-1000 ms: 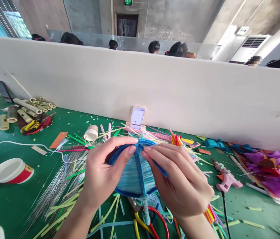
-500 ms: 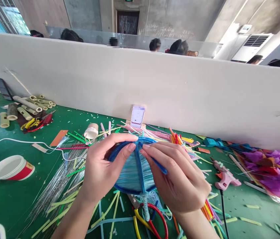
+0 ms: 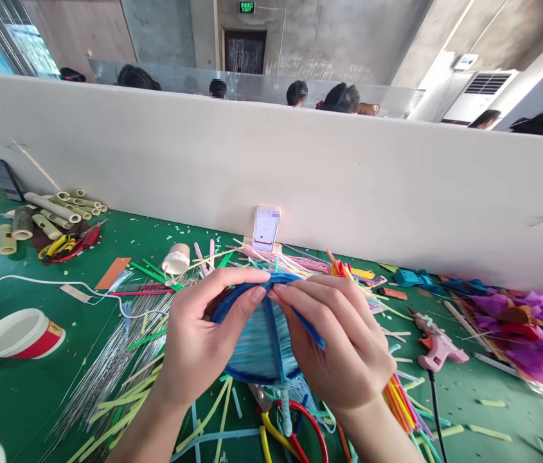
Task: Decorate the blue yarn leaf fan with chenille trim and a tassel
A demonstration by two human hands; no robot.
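A round fan-shaped piece (image 3: 252, 344) has a fuzzy blue rim, a middle rib, pale blue strands across it and a light blue wrapped handle pointing down. My left hand (image 3: 204, 341) pinches its top rim between thumb and fingers. My right hand (image 3: 343, 347) is closed at the same spot, its fingertips on a dark blue pipe cleaner (image 3: 312, 329) whose end slants down to the right. The right fingers hide part of the rim. Beneath the handle lie scissors (image 3: 317, 427) with red and yellow handles.
Pipe cleaners (image 3: 121, 408) and thin wires (image 3: 102, 357) cover the green table. A pink glue gun (image 3: 439, 344) and purple petals (image 3: 516, 334) lie right. Left are a paper cup (image 3: 20, 334), pliers (image 3: 59, 247) and bamboo tubes (image 3: 59, 209). A phone (image 3: 265, 228) leans on the white partition (image 3: 155, 148).
My right fingertips have shifted slightly left, closer to my left thumb at the top of the rim. The view has tilted up a little.
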